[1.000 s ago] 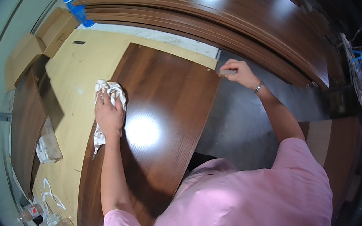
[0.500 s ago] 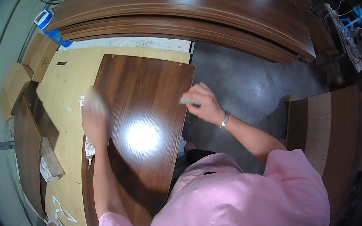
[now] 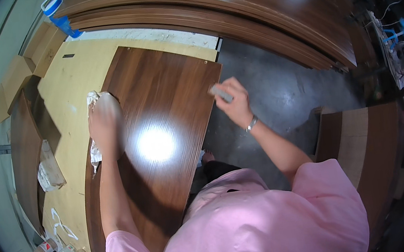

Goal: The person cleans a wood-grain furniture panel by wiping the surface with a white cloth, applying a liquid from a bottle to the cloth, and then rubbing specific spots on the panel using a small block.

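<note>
In the head view, a brown board (image 3: 172,89) lies at the right edge of the yellow surface (image 3: 60,100), the left hand (image 3: 105,123), fingers too blurred to judge, over a cloth (image 3: 95,151), the right hand (image 3: 237,105) clamping a grey block (image 3: 221,93) in its fingers

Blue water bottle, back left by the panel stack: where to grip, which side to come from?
Probably wrap the grip around the body of the blue water bottle, below its lid, coming from the person's side. The bottle looks upright, tall and narrow; the brown panel stack crowds its right and the open cardboard box its left.
</note>
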`<move>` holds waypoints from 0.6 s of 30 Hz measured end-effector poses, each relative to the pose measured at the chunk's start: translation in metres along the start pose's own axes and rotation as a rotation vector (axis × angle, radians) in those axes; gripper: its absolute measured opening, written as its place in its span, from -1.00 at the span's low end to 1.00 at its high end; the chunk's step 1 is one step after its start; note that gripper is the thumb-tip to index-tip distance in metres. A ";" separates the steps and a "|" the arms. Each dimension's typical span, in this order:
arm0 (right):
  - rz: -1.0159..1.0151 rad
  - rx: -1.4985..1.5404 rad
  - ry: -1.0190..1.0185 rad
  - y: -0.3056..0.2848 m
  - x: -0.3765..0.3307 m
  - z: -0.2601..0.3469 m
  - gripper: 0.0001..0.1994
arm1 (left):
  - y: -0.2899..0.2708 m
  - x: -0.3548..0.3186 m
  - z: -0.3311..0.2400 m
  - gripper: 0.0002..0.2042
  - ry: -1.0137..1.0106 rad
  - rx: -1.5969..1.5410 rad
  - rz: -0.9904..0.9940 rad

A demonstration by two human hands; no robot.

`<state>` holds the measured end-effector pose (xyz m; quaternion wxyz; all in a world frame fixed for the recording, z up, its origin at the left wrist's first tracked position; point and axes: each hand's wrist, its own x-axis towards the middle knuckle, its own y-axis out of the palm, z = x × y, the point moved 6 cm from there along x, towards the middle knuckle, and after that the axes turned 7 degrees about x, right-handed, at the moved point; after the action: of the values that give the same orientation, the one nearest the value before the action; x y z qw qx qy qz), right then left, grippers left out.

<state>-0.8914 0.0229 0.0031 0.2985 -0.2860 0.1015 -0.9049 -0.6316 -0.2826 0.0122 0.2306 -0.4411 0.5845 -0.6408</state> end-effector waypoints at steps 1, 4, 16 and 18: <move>0.019 0.034 0.021 0.004 -0.016 0.012 -0.73 | 0.002 0.000 0.001 -0.50 -0.005 0.000 0.007; 0.065 0.051 -0.043 0.018 -0.057 0.042 -0.70 | 0.000 0.000 -0.001 -0.52 0.012 0.005 -0.026; 0.290 0.144 -0.135 0.069 -0.178 0.137 -0.63 | -0.022 -0.073 0.058 -0.53 0.109 -0.063 -0.121; 0.335 0.170 -0.159 0.079 -0.204 0.156 -0.61 | -0.035 -0.104 0.085 -0.53 0.061 -0.075 -0.118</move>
<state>-0.6291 0.0794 0.0090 0.4748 -0.3094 0.0471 -0.8226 -0.5005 -0.2372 0.0085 0.1578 -0.4634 0.5880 -0.6439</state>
